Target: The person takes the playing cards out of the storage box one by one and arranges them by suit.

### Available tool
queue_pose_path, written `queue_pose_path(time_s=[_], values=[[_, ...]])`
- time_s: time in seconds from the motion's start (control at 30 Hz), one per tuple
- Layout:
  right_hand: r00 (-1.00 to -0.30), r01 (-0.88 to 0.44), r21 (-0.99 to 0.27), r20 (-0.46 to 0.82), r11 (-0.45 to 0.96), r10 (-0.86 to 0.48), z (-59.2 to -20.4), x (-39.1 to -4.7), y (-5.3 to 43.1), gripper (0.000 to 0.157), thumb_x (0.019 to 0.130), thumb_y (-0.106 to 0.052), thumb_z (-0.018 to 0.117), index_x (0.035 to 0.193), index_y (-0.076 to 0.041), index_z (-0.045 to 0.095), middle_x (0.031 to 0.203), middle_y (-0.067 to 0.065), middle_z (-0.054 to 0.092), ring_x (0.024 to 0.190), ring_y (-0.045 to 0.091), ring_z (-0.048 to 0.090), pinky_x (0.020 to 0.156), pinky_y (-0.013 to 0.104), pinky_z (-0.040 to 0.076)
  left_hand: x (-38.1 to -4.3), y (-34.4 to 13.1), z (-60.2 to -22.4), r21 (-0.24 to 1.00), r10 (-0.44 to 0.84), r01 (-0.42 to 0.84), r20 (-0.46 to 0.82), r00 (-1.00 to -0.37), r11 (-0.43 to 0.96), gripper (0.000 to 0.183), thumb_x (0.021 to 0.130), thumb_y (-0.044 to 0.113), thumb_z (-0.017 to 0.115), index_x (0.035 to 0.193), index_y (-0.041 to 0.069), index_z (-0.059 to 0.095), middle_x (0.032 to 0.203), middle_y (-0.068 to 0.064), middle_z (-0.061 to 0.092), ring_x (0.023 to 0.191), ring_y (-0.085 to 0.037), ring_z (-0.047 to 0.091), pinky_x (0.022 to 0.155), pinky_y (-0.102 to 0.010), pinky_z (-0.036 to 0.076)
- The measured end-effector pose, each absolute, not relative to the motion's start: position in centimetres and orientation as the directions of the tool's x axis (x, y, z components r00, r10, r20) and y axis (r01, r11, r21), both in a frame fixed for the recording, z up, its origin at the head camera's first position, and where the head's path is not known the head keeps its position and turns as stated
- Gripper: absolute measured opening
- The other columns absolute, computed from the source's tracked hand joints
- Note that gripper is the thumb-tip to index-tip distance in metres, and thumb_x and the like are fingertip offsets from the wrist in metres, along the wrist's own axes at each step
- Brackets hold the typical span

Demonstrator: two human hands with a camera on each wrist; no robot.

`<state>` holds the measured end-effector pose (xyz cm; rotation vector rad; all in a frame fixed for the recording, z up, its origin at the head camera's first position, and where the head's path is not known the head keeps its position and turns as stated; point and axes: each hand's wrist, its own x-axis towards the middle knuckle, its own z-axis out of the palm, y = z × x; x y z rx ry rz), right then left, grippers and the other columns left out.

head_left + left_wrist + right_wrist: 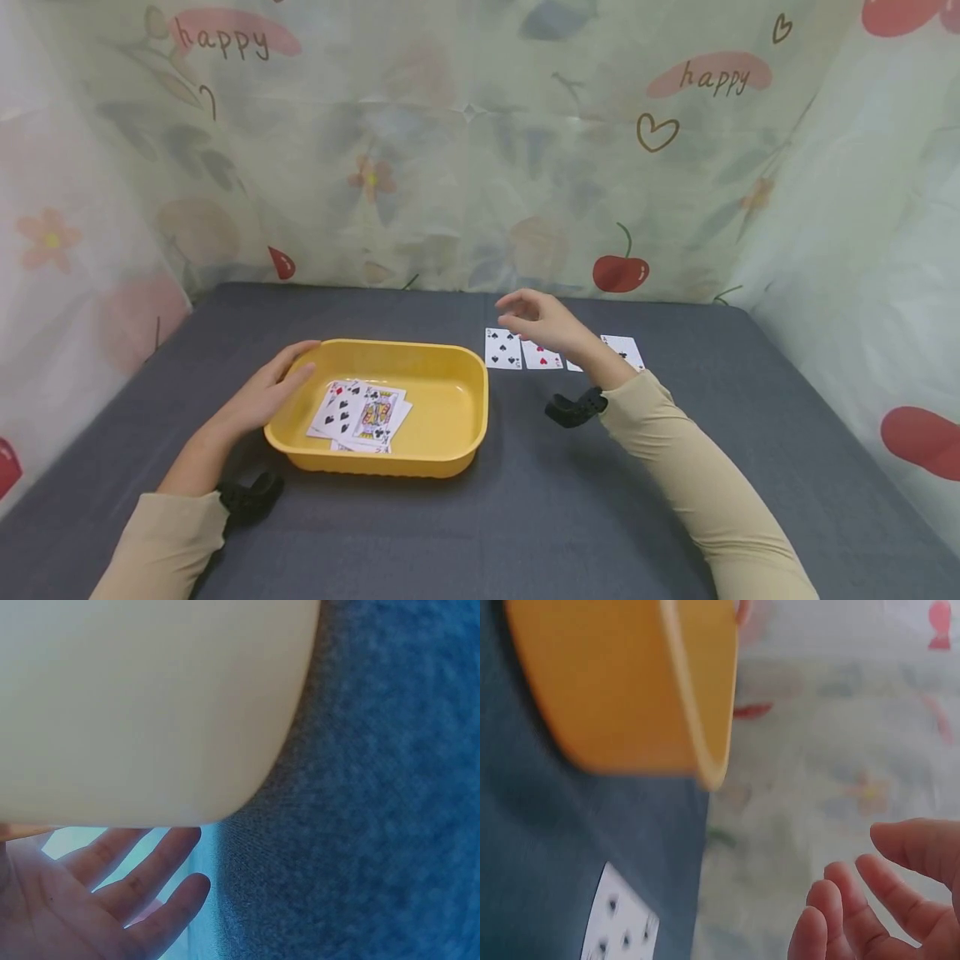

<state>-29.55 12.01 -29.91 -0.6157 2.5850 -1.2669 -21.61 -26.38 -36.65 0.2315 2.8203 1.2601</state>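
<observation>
My left hand (264, 397) rests at the left rim of a yellow plastic basin (468, 392), its thumb over the edge. Its other fingers (154, 877) look straight and spread beside the basin's wall in the left wrist view. Overlapping playing cards (377, 415) lie in the basin, a king of clubs on top. Raised above a row of face-up cards, my right hand (551, 323) has loosely bent fingers and nothing in them. The row shows a five of spades (502, 350), a red heart card (543, 357) and an ace (624, 350); another card is mostly hidden by the hand.
A dark grey cloth (525, 517) covers the table. Printed curtains (465, 167) hang behind it and at both sides. Black straps with small devices (576, 408) sit at both wrists. The card row lies right of the basin, near the back edge.
</observation>
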Motion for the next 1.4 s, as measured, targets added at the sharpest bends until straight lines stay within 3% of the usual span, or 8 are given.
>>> queue_pose_path(time_s=[0.3, 0.47, 0.6, 0.83, 1.03, 1.4], values=[[-0.797, -0.362, -0.802, 0.002, 0.475, -0.604, -29.1, -28.7, 6.9, 0.033, 0.092, -0.022, 0.059, 0.123, -0.011, 0.055, 0.116, 0.011, 0.061, 0.103, 0.024, 0.060, 0.084, 0.037, 0.050, -21.6, -26.4, -36.6, 0.747, 0.149, 0.104, 0.007, -0.989, 0.657, 0.059, 0.100, 0.040, 0.035, 0.147, 0.006, 0.023, 0.149, -0.025, 0.026, 0.133, -0.041, 0.031, 0.104, -0.057, 0.028], [-0.742, -0.409, -0.797, 0.008, 0.443, -0.670, -29.2, -28.4, 4.1, 0.032, 0.090, -0.018, 0.062, 0.120, -0.009, 0.057, 0.108, 0.011, 0.063, 0.099, 0.026, 0.062, 0.084, 0.031, 0.050, -21.6, -26.4, -36.6, 0.746, 0.148, 0.103, 0.006, -0.989, 0.658, 0.059, 0.100, 0.040, 0.036, 0.147, 0.006, 0.023, 0.149, -0.025, 0.025, 0.134, -0.042, 0.030, 0.105, -0.058, 0.026], [-0.702, -0.431, -0.787, -0.016, 0.442, -0.712, -29.6, -28.3, 2.1, 0.032, 0.089, -0.017, 0.063, 0.119, -0.008, 0.057, 0.107, 0.010, 0.064, 0.096, 0.018, 0.061, 0.086, 0.025, 0.048, -21.5, -26.4, -36.5, 0.747, 0.150, 0.103, 0.004, -0.989, 0.657, 0.059, 0.100, 0.040, 0.036, 0.147, 0.006, 0.023, 0.150, -0.025, 0.025, 0.134, -0.042, 0.029, 0.106, -0.060, 0.024], [-0.664, -0.446, -0.761, -0.071, 0.471, -0.745, -30.7, -28.7, -0.4, 0.035, 0.087, -0.017, 0.065, 0.120, -0.008, 0.058, 0.107, 0.009, 0.065, 0.097, 0.017, 0.061, 0.083, 0.020, 0.047, -21.5, -26.4, -36.5, 0.747, 0.152, 0.106, 0.007, -0.988, 0.656, 0.058, 0.100, 0.039, 0.036, 0.146, 0.005, 0.023, 0.149, -0.026, 0.025, 0.133, -0.043, 0.030, 0.106, -0.059, 0.025], [-0.639, -0.453, -0.752, -0.102, 0.480, -0.763, -31.8, -29.1, -1.7, 0.039, 0.087, -0.013, 0.065, 0.123, -0.003, 0.055, 0.113, 0.012, 0.065, 0.105, 0.022, 0.062, 0.086, 0.021, 0.047, -21.7, -26.4, -36.5, 0.745, 0.145, 0.098, 0.001, -0.989, 0.659, 0.060, 0.100, 0.041, 0.036, 0.147, 0.006, 0.023, 0.149, -0.025, 0.025, 0.133, -0.043, 0.030, 0.106, -0.060, 0.025], [-0.602, -0.446, -0.720, -0.197, 0.531, -0.773, -33.8, -29.0, -3.7, 0.045, 0.083, -0.010, 0.069, 0.124, -0.004, 0.053, 0.124, 0.013, 0.060, 0.115, 0.022, 0.057, 0.092, 0.023, 0.046, -21.7, -26.5, -36.6, 0.744, 0.146, 0.096, -0.002, -0.989, 0.661, 0.059, 0.100, 0.041, 0.036, 0.147, 0.007, 0.023, 0.149, -0.025, 0.026, 0.133, -0.042, 0.031, 0.105, -0.058, 0.026]])
